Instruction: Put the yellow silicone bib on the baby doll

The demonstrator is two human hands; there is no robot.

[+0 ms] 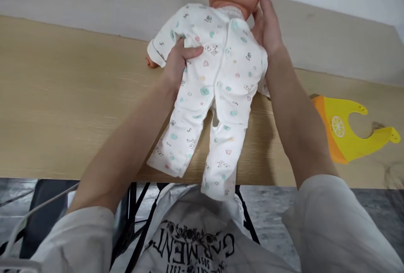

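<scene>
A baby doll [217, 66] in white printed pajamas is held face up over the wooden table, its head at the top edge of the view and its trouser legs toward me. My left hand [181, 60] grips the doll's side under its arm, thumb across the chest, the other fingers hidden behind the body. Beside the neck and the back of the head, my right hand [268, 24] supports the doll, its fingers partly hidden. The top of the doll's head is out of view.
On the table [63, 104], to the right, lies a yellow and orange silicone bib [347, 132] with a citrus slice print. A pale wall rises behind the table. Below the front edge, a dark chair [47, 210] and a cable [34, 212] show at left.
</scene>
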